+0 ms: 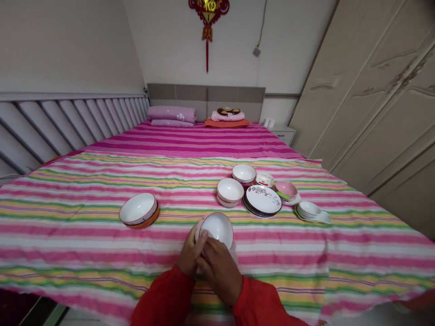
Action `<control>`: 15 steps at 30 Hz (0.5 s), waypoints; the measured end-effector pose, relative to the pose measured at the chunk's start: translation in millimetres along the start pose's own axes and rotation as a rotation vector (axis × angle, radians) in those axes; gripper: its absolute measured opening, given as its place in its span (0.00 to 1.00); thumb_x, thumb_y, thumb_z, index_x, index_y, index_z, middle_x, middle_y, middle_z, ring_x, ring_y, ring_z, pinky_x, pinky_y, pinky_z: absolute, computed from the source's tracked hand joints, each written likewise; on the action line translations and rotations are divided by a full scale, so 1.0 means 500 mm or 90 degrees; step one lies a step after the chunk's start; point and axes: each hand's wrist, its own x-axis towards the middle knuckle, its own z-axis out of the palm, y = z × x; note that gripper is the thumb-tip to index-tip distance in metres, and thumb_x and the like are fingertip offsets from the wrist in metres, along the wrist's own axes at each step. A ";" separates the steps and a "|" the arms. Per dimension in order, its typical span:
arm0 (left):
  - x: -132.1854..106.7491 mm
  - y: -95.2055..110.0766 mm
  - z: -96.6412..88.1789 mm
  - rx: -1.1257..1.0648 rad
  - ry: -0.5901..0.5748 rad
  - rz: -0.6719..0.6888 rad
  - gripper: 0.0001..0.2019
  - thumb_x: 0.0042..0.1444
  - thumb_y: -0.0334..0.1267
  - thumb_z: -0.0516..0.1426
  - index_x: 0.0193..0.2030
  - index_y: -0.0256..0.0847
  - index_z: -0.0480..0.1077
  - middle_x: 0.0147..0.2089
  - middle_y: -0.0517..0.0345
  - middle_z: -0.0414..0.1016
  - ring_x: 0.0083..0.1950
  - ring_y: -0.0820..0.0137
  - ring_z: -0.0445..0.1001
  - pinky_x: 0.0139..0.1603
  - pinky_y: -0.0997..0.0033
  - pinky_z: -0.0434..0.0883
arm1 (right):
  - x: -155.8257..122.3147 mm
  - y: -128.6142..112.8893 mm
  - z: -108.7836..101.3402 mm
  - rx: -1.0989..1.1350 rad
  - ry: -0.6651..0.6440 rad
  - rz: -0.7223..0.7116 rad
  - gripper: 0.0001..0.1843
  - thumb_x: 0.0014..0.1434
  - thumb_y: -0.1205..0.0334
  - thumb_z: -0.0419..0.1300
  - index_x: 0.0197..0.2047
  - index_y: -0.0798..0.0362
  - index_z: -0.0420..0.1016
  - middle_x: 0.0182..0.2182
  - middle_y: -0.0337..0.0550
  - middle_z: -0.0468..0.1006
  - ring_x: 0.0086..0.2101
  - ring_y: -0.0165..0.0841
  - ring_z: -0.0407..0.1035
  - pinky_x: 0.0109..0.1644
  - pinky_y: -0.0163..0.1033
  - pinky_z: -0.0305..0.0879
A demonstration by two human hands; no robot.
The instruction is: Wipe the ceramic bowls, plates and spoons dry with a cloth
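A white bowl with a thin red rim (220, 225) is tilted in front of me at the near middle of the bed. My left hand (190, 253) is closed on its left side, thumb at the rim. Across its near edge lies my right hand (220, 268), closed on the same bowl with fingers close to the left thumb. A second pale edge shows at the bowl's left; whether it is another nested bowl, I cannot tell. Beyond the hands stand two stacked white bowls (230, 190), beside a pile of dark-edged plates with a floral print (263, 199).
A white bowl (138, 208) rests on an orange dish at left. Farther right are another white bowl (244, 173), a small patterned bowl (265, 180), a pink bowl (286, 188) and small stacked white dishes (309, 208). All rest on a striped cloth (102, 244).
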 end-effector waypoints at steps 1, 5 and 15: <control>0.002 0.007 -0.004 0.019 -0.007 0.007 0.26 0.46 0.45 0.62 0.52 0.37 0.68 0.49 0.49 0.74 0.53 0.59 0.70 0.56 0.62 0.63 | -0.007 0.007 0.005 -0.070 -0.038 -0.033 0.25 0.56 0.62 0.58 0.58 0.50 0.63 0.52 0.51 0.70 0.52 0.42 0.63 0.54 0.50 0.61; 0.012 0.030 -0.025 0.062 -0.040 -0.006 0.28 0.44 0.44 0.63 0.52 0.35 0.68 0.51 0.47 0.73 0.53 0.56 0.69 0.55 0.59 0.64 | -0.021 0.064 -0.011 -0.245 -0.088 -0.183 0.19 0.57 0.68 0.56 0.52 0.49 0.68 0.47 0.49 0.75 0.49 0.43 0.67 0.52 0.53 0.62; 0.004 -0.003 0.006 0.069 -0.019 0.052 0.37 0.42 0.43 0.62 0.60 0.38 0.59 0.55 0.48 0.69 0.58 0.57 0.65 0.58 0.62 0.62 | -0.002 0.032 0.019 -0.122 0.064 -0.104 0.14 0.62 0.66 0.50 0.50 0.54 0.67 0.40 0.51 0.77 0.39 0.37 0.70 0.41 0.42 0.68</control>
